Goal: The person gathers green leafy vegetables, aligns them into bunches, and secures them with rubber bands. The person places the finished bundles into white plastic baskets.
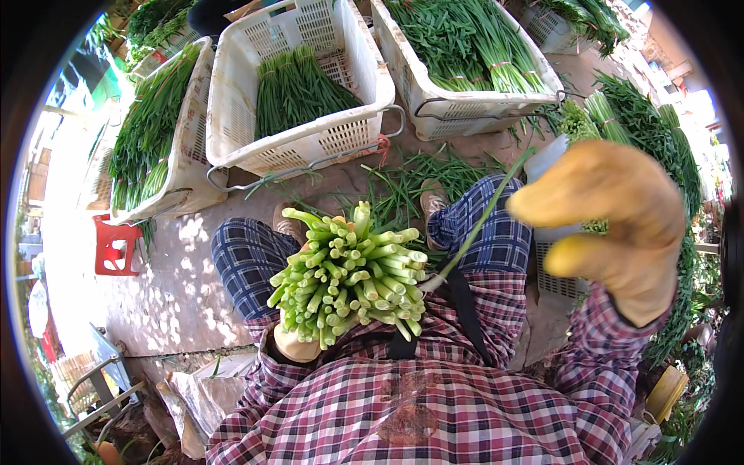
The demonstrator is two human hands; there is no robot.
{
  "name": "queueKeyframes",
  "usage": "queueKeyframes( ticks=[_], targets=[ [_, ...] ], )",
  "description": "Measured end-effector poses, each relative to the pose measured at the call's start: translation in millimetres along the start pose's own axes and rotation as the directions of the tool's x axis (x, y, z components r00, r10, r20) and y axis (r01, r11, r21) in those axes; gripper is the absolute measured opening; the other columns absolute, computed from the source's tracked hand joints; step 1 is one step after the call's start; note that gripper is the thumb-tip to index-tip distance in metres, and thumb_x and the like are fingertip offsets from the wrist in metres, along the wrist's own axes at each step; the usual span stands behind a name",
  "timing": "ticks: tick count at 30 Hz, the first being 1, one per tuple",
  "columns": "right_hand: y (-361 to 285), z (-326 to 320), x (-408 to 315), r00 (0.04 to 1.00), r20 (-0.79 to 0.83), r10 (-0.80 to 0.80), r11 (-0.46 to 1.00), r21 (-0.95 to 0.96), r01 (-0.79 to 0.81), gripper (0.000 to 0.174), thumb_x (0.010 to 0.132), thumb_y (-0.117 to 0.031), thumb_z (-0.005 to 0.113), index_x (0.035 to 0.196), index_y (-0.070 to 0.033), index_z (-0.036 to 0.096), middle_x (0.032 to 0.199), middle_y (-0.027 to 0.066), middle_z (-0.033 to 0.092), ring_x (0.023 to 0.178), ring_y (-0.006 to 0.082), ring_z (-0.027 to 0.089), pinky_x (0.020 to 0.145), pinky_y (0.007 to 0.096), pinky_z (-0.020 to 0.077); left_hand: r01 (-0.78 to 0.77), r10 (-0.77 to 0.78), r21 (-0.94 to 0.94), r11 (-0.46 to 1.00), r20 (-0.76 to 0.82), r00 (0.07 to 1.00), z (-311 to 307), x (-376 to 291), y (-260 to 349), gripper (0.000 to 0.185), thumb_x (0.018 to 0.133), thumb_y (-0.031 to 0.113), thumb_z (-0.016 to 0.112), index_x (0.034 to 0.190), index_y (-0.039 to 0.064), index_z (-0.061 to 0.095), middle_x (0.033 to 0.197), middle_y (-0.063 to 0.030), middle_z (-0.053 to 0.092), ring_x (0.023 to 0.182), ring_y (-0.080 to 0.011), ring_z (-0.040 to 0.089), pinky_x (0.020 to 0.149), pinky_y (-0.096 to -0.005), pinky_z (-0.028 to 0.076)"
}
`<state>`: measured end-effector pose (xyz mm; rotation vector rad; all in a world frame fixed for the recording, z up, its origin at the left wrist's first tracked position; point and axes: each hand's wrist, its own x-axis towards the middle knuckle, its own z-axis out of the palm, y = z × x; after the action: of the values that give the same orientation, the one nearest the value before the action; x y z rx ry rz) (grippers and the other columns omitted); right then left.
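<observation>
A thick bunch of green leafy vegetable stalks rests over my lap, its pale cut ends turned up towards me. My gloved left hand is around the bunch from below on its left side; most of its fingers are hidden under the stalks. My right hand, in a yellowish glove and blurred, is raised to the right of the bunch with thumb and fingers apart. A single long green leaf slants up from the bunch's right side, near my right fingertips but apart from them.
Ahead stands a white plastic crate with tied bunches inside. Fuller crates flank it, one at left and one at right. Loose green leaves litter the ground by my shoes. A red plastic stool is at left; more bunches lie at right.
</observation>
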<state>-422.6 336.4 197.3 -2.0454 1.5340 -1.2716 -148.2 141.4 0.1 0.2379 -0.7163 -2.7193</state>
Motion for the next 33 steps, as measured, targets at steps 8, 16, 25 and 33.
queueKeyframes(
  ticks=[8,16,25,33],
  targets=[
    [46.9,98.2,23.4,0.982,-0.045,-0.185,0.969,-0.175,0.174,0.025,0.089,-0.011,0.073,0.114,-0.011,0.075,0.083,0.0053,0.068,0.070,0.0220,0.066,0.061,0.0353,0.0498,0.128,-0.118,-0.071,0.989,0.134,0.984,22.1,-7.3,15.9,0.098,0.083,0.012,0.086,0.161,0.013,0.027,0.158,-0.0143,0.043,0.139,-0.0323,0.052,0.113,-0.0525,0.050],
    [39.9,73.3,32.4,0.939,-0.231,0.256,0.862,0.494,-0.113,0.032,0.098,-0.039,0.069,0.100,-0.007,0.073,0.086,0.0050,0.073,0.066,0.0098,0.064,0.067,0.0301,0.0491,0.162,-0.171,0.388,0.907,-0.011,0.985,24.4,-7.6,22.6,0.082,0.085,0.023,0.078,0.156,0.013,0.038,0.154,-0.0110,0.047,0.139,-0.0326,0.048,0.112,-0.0515,0.044],
    [22.8,75.9,44.0,0.997,0.029,-0.065,0.988,-0.136,0.069,0.032,0.085,-0.036,0.080,0.109,-0.015,0.078,0.118,0.0138,0.073,0.119,0.0323,0.063,0.108,0.0514,0.0412,0.182,-0.161,0.096,0.979,-0.197,0.967,61.8,-1.5,12.6,0.059,0.107,0.048,0.042,0.156,0.015,0.039,0.156,-0.0174,0.046,0.137,-0.0422,0.051,0.106,-0.0645,0.048],
    [26.2,110.9,67.7,0.989,0.113,-0.090,0.996,0.021,0.089,0.027,0.078,-0.023,0.083,0.104,-0.018,0.079,0.122,0.0059,0.071,0.123,0.0336,0.060,0.107,0.0514,0.0411,0.235,-0.193,-0.432,0.871,0.138,0.971,69.3,8.8,16.5,0.053,0.108,0.041,0.043,0.148,0.006,0.046,0.147,-0.0179,0.054,0.129,-0.0340,0.060,0.104,-0.0516,0.055]
  ],
)
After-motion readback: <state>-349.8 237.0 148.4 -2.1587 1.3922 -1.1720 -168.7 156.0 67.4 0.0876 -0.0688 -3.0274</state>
